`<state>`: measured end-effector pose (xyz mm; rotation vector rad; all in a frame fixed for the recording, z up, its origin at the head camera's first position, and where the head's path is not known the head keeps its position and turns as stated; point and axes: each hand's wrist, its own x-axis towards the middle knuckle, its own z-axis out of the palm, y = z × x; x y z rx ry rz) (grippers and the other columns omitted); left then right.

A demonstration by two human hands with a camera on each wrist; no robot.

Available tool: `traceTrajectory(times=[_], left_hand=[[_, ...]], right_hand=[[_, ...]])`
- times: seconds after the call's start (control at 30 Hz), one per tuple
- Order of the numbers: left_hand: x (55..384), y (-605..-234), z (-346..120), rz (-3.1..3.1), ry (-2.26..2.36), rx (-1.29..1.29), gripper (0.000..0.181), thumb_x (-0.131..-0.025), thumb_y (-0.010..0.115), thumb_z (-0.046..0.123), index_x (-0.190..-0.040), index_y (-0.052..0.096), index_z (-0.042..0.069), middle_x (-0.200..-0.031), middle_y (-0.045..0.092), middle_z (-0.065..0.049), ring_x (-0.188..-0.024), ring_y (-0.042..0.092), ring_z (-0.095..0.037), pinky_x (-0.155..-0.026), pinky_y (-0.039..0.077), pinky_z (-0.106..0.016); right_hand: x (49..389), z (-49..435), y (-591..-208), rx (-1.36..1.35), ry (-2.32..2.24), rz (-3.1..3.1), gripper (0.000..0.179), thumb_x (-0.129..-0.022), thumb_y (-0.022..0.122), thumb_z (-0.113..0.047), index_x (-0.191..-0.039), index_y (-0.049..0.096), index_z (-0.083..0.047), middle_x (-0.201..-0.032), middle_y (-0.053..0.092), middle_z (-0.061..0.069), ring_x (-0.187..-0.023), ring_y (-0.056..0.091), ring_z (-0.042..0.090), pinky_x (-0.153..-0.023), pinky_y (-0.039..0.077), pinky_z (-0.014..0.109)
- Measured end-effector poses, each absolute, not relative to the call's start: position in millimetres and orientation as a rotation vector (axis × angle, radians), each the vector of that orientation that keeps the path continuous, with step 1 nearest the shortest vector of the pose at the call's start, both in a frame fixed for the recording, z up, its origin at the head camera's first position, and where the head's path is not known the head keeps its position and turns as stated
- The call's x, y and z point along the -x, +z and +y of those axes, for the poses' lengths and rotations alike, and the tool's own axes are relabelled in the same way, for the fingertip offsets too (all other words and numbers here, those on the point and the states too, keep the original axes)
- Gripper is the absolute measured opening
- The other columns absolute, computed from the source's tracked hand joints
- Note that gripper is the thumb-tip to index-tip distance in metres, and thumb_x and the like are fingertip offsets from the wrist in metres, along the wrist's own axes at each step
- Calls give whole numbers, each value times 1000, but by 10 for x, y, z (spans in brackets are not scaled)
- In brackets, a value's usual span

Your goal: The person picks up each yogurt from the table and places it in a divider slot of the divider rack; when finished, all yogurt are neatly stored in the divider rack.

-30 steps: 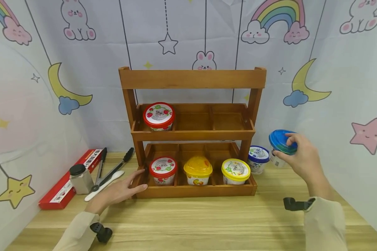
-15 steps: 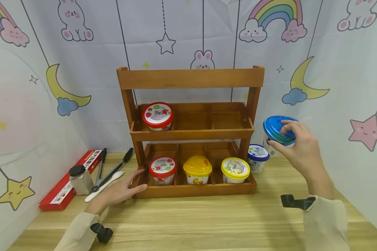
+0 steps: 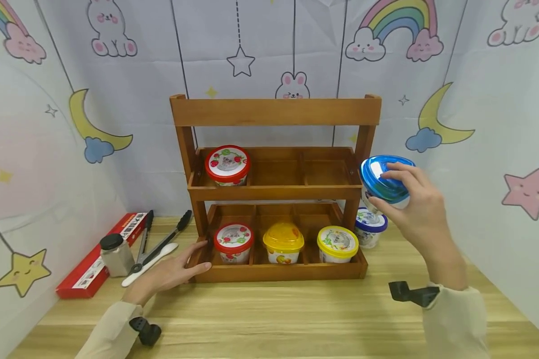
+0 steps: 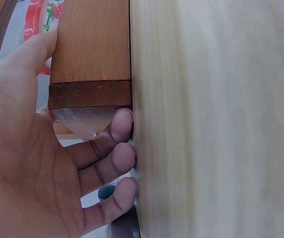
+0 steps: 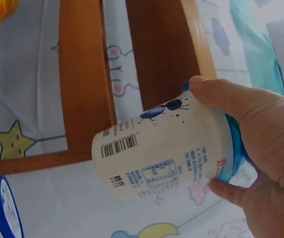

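My right hand [image 3: 416, 209] grips a white yogurt cup with a domed blue lid [image 3: 377, 174] by its lid rim, in the air beside the rack's upper right end. In the right wrist view the cup [image 5: 161, 156] lies tilted, its barcode showing, thumb and a fingertip at the lid end. My left hand [image 3: 172, 273] holds the lower left front corner of the two-tier wooden rack [image 3: 274, 193]. In the left wrist view the thumb lies along the rack's front board [image 4: 92, 44] and the other fingers curl past its end.
A red-lidded cup [image 3: 227, 164] sits in the upper tier's left compartment. Below are another red-lidded cup [image 3: 233, 243], a yellow domed cup [image 3: 283, 242] and a flat yellow-lidded cup [image 3: 338, 244]. A blue-lidded cup [image 3: 370, 227] stands right of the rack. Tongs [image 3: 161, 249], a jar [image 3: 117, 255] and a red box [image 3: 83, 279] lie left.
My right hand has lifted the blue-lidded cup from low at the right and carried it up and left toward the rack's upper tier. The left hand stays at the rack's corner.
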<state>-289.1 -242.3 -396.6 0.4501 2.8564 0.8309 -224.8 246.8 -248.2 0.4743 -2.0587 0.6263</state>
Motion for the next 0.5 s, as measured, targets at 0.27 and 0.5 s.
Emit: traceTrajectory(times=[0.27, 0.5], left_hand=[[2869, -3958, -2484, 2876, 811, -440, 78, -96, 55, 59, -158, 28, 22, -148, 45, -28, -73, 67, -13, -93, 44, -64], [2887, -3968, -2434, 2901, 809, -446, 78, -95, 56, 61, -158, 29, 25, -139, 56, -23, -77, 68, -15, -94, 44, -62]], right_hand=[[2289, 2255, -2445, -538, 666, -2013, 48, -73, 88, 0, -115, 66, 1, -134, 58, 16, -131, 49, 41, -87, 49, 63], [2345, 2125, -2390, -540, 717, -1955, 50, -75, 88, -4, -120, 67, -1, -136, 58, 13, -133, 48, 34, -90, 48, 63]])
